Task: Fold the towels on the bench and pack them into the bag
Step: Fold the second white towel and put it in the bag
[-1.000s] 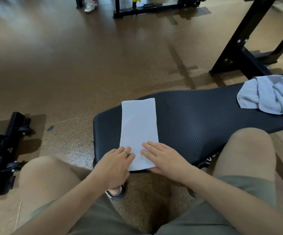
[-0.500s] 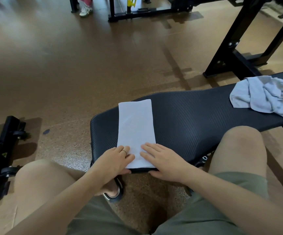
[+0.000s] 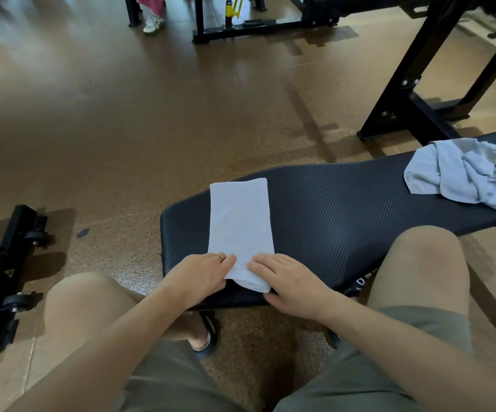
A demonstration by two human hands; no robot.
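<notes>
My left hand (image 3: 202, 276) and my right hand (image 3: 288, 281) sit side by side at the near end of the white towel (image 3: 241, 221), both touching it. The left one pinches the near left corner, fingers curled over the cloth. The right one lies flatter, fingers spread on top of the near right corner with the thumb tucked under the edge, where the cloth has begun to curl up into a small roll. So both hands are grasping the towel's near end, neither one let go.

The towel is already a narrow strip on the black bench (image 3: 345, 209), and its long axis runs straight away from my hands, from my fingertips to the far edge of the pad. That is what the next move turns on, as I judge it: the free end lies directly ahead of both hands, equally reachable by either, so the near end should travel forward along that line, folded or rolled, with both hands moving together to keep the edges square.

Further off to the right of my right hand, well apart from it, the grey towel (image 3: 464, 173) lies crumpled on the bench, not yet folded. I see no bag anywhere ahead of me
</notes>
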